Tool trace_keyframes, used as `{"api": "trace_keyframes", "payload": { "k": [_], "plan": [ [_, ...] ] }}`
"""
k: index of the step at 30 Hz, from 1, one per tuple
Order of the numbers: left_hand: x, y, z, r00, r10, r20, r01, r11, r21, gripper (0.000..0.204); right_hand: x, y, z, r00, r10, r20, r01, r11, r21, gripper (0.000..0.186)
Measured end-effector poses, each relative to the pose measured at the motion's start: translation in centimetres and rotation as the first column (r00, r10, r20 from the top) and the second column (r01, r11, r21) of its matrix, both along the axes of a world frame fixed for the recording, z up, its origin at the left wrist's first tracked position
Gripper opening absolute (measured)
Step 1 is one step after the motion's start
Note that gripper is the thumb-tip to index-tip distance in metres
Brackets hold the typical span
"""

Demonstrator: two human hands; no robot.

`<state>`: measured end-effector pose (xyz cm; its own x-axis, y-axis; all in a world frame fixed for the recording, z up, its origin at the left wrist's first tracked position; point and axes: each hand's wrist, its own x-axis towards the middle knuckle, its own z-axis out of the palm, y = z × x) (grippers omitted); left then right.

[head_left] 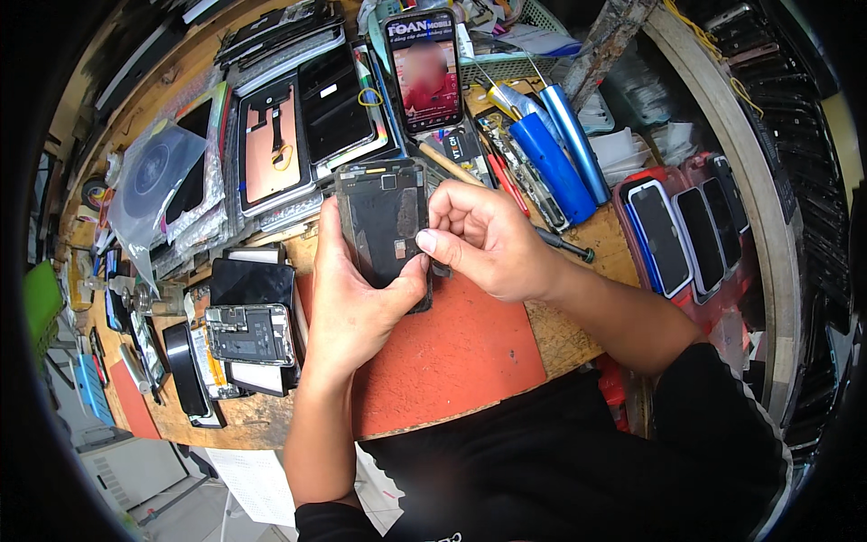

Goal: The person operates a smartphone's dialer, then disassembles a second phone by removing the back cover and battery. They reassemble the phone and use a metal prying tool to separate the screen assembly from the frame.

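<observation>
Mid-frame, the left hand [354, 307] is gripping a phone panel [375, 221], the right hand [485, 239] pinching its edge; overbending could crack it.

A dark, flat phone part [375, 217] is clasped in the left hand [352, 312], its far end left uncovered beyond the grip; a small copper-coloured patch [400, 249] is exposed on it, just beside the right hand's [483, 239] fingertips.

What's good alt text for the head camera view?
A person's left grip holds a dark phone part above a red mat, the right grip at its right edge. Behind stands a lit phone; to the left, an opened phone.
</observation>
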<state>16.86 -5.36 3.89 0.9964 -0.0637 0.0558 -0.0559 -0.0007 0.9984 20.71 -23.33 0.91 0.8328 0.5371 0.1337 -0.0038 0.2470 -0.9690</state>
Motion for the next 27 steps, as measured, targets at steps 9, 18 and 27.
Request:
{"api": "trace_keyframes", "payload": {
  "k": [9, 18, 27],
  "plan": [
    [0.11, 0.40, 0.07, 0.998, -0.035, -0.046, 0.024, 0.973, -0.230, 0.058, 0.46, -0.49, 0.65, 0.999, 0.008, -0.038, -0.006, 0.998, 0.057, 0.008],
    [0.28, 0.78, -0.22, 0.998, -0.060, 0.008, 0.060, 0.975, -0.215, 0.048, 0.36, -0.54, 0.83, 1.000, -0.017, -0.016, 0.018, 0.998, 0.067, 0.008],
    [-0.03, 0.52, -0.04, 0.999, -0.054, -0.006, 0.054, 0.995, -0.088, 0.054, 0.59, -0.58, 0.65, 0.998, -0.027, -0.057, 0.036, 0.987, 0.158, 0.013]
  ]
}}
